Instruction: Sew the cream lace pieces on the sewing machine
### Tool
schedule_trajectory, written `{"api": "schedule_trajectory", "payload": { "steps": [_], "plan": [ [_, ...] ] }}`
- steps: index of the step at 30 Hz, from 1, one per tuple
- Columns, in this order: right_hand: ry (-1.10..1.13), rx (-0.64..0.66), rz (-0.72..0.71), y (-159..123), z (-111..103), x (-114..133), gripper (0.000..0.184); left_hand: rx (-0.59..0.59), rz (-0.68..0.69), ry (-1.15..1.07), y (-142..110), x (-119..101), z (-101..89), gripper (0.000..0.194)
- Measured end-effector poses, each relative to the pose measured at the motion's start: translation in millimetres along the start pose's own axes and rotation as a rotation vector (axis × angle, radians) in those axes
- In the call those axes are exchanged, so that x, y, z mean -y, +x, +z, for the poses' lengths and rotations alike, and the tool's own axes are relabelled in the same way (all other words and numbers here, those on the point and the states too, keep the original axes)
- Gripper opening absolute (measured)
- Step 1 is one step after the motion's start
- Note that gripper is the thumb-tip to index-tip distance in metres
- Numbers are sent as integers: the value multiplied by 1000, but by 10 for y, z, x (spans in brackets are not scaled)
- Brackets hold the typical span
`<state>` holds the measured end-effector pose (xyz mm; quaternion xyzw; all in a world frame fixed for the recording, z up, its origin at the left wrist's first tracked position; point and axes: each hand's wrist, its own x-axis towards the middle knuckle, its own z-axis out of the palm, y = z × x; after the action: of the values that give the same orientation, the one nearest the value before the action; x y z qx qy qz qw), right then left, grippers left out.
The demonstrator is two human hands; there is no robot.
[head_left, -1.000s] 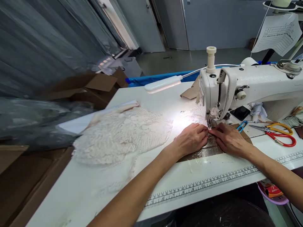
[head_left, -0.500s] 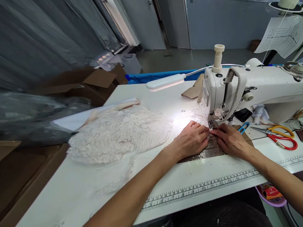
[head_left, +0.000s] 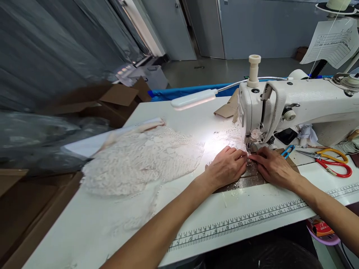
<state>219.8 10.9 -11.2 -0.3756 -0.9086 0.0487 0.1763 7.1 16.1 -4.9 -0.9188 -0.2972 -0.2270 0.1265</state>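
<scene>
White lace fabric (head_left: pixel 151 158) lies spread over the left of the table, and a brightly lit part of it reaches the sewing machine (head_left: pixel 258 112). My left hand (head_left: pixel 228 168) rests beside the presser foot with its fingers closed on the lace edge. Just right of it, my right hand (head_left: pixel 273 167) pinches the same edge between thumb and forefinger. The fingertips of both hands nearly meet in front of the needle area. A brown taped plate (head_left: pixel 254 175) shows beneath the hands. The exact bit of lace between the fingers is mostly hidden.
To the right lie scissors (head_left: pixel 331 160) with red and yellow handles and blue thread snips (head_left: pixel 288 151). A lamp (head_left: pixel 193 99) hangs over the lace. Along the front edge runs a printed ruler (head_left: pixel 238 223). Cardboard boxes (head_left: pixel 119 97) stand at the left.
Both hands keep nearly the same place and grip at the needle area. The view has shifted slightly; the lace shows no clear movement.
</scene>
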Motion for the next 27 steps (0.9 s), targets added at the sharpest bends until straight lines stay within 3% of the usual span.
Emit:
{"api": "schedule_trajectory", "payload": {
  "steps": [9, 14, 21, 27],
  "plan": [
    [151, 68, 93, 55, -89, -132, 39, 16, 14, -26, -20, 31, -1, 26],
    [35, 118, 97, 144, -164, -160, 37, 74, 16, -7, -19, 40, -8, 28],
    [-48, 140, 13, 132, -133, -91, 34, 48, 26, 6, -12, 26, -16, 28],
    [-1, 111, 40, 63, -53, -113, 35, 105, 5, 30, -1, 12, -22, 33]
  ]
}}
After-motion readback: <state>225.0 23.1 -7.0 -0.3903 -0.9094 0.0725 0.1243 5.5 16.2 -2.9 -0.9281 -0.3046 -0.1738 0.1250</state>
